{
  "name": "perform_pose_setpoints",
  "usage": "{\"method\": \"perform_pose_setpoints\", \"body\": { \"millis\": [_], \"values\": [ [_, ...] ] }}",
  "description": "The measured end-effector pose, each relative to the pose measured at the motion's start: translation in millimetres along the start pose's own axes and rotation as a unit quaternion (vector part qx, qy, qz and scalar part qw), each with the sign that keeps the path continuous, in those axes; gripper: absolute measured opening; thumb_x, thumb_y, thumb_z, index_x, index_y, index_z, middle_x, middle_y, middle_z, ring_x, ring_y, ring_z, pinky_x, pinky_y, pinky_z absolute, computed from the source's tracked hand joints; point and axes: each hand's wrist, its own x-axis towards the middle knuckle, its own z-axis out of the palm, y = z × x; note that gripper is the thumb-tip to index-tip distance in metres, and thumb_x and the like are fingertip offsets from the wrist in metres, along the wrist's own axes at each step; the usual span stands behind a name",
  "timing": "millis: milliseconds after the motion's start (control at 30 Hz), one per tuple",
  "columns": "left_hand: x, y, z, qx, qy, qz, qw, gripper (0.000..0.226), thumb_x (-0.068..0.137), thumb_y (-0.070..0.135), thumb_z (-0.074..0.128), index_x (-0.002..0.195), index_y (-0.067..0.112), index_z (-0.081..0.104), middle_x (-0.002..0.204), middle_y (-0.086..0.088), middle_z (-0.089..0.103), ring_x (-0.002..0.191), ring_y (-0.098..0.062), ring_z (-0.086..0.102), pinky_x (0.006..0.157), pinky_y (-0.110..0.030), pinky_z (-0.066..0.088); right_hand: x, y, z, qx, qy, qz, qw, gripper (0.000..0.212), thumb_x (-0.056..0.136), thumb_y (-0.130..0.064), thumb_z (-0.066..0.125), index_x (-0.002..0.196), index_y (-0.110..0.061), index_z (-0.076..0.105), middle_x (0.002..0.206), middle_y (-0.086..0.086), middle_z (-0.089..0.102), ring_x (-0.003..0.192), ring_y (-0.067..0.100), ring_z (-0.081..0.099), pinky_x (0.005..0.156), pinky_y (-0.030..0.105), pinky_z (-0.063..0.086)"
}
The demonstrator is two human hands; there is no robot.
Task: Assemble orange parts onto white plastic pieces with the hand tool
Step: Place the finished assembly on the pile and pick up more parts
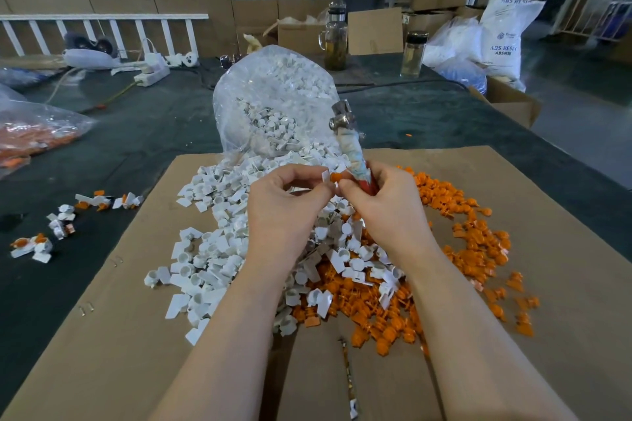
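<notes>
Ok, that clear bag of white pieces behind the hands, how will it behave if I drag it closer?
The clear bag looks thin and floppy, so it would likely sag, not slide stiffly. Its mouth lies open onto the cardboard, so more white pieces would probably spill. Filled as it is, probably fairly heavy.

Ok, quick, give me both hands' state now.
Left hand: pinching a white piece.
Right hand: gripping the hammer, pinching an orange part.

Head-worn camera looks forward and down, close over the cardboard sheet.
</notes>
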Motion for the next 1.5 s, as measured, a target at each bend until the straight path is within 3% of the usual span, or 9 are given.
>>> {"method": "perform_pose_setpoints", "body": {
  "millis": [233,367,467,600,733,1000,1067,1233,1500],
  "values": [
    [-0.1,0.8,1.8,0.000,0.008,0.003,1.000,0.016,0.077,0.014,0.083,0.078,0.026,0.074,0.073,0.008,0.074,0.067,-0.008,0.068,0.063,-0.018,0.054,0.0,0.1,1.5,0.010,0.013,0.006,1.000,0.009,0.090,-0.025,0.066,0.087,-0.017,0.068,0.072,-0.005,0.066,0.062,0.005,0.059,0.056,0.025,0.047],
    [0.3,-0.5,1.3,0.005,0.015,0.008,1.000,0.014,0.078,0.015,0.083,0.079,0.026,0.074,0.077,0.005,0.075,0.075,-0.018,0.073,0.071,-0.028,0.060,-0.6,-0.4,2.9,0.029,0.014,0.009,0.999,0.018,0.090,-0.025,0.068,0.074,-0.030,0.061,0.063,-0.012,0.064,0.059,-0.002,0.059,0.051,0.014,0.044],
    [0.4,-2.0,1.2,0.002,0.024,0.011,1.000,0.011,0.079,0.015,0.082,0.081,0.023,0.074,0.078,0.003,0.075,0.076,-0.020,0.073,0.075,-0.035,0.062,-1.6,-2.2,4.6,0.039,0.011,0.010,0.999,0.017,0.089,-0.027,0.068,0.075,-0.032,0.061,0.062,-0.016,0.064,0.061,-0.004,0.061,0.051,0.012,0.045],
    [1.0,-3.3,0.6,0.004,0.028,0.017,0.999,0.012,0.080,0.016,0.082,0.079,0.025,0.074,0.077,0.003,0.075,0.075,-0.020,0.073,0.075,-0.037,0.062,-2.0,-2.3,5.0,0.027,0.010,0.009,1.000,0.014,0.090,-0.030,0.068,0.078,-0.033,0.061,0.071,-0.010,0.066,0.066,0.002,0.063,0.057,0.021,0.051],
    [2.2,-4.9,0.3,0.001,0.029,0.018,0.999,0.012,0.080,0.014,0.081,0.079,0.023,0.074,0.077,0.002,0.075,0.074,-0.020,0.074,0.073,-0.033,0.062,-2.2,-2.9,3.4,0.037,-0.005,0.004,0.999,0.011,0.090,-0.028,0.068,0.081,-0.031,0.063,0.073,-0.010,0.067,0.068,0.000,0.064,0.057,0.014,0.049],
    [10.7,-5.4,-9.6,-0.197,0.006,-0.050,0.979,0.009,0.084,-0.002,0.071,0.088,0.006,0.070,0.072,-0.003,0.074,0.069,-0.016,0.072,0.067,-0.023,0.058,0.1,3.6,-16.7,0.061,-0.095,0.036,0.993,0.006,0.086,-0.018,0.069,0.087,-0.024,0.068,0.078,-0.010,0.067,0.070,-0.002,0.063,0.060,0.008,0.045],
    [11.7,-5.5,-10.9,-0.216,0.003,-0.050,0.975,0.009,0.085,-0.002,0.070,0.087,0.006,0.069,0.072,-0.003,0.074,0.069,-0.015,0.072,0.067,-0.023,0.059,-0.1,3.9,-21.3,0.043,-0.127,0.046,0.990,0.006,0.086,-0.018,0.069,0.090,-0.023,0.068,0.082,-0.007,0.068,0.074,0.002,0.064,0.065,0.013,0.048],
    [13.4,-5.5,-14.3,-0.224,0.007,-0.041,0.974,0.010,0.086,-0.003,0.068,0.085,0.007,0.069,0.070,-0.002,0.073,0.068,-0.016,0.072,0.068,-0.024,0.059,-1.7,1.3,-26.8,-0.030,-0.212,0.048,0.976,0.018,0.086,-0.020,0.069,0.103,-0.015,0.066,0.102,0.010,0.069,0.094,0.024,0.065,0.090,0.047,0.050],
    [14.2,-4.7,-14.3,-0.207,0.008,-0.030,0.978,0.010,0.087,-0.002,0.067,0.083,0.007,0.069,0.066,0.002,0.071,0.061,-0.011,0.067,0.065,-0.022,0.058,-2.9,-2.3,-26.1,-0.082,-0.253,0.025,0.964,0.024,0.086,-0.026,0.070,0.108,-0.021,0.062,0.095,-0.004,0.067,0.084,0.012,0.065,0.082,0.040,0.053]
  ]
}}
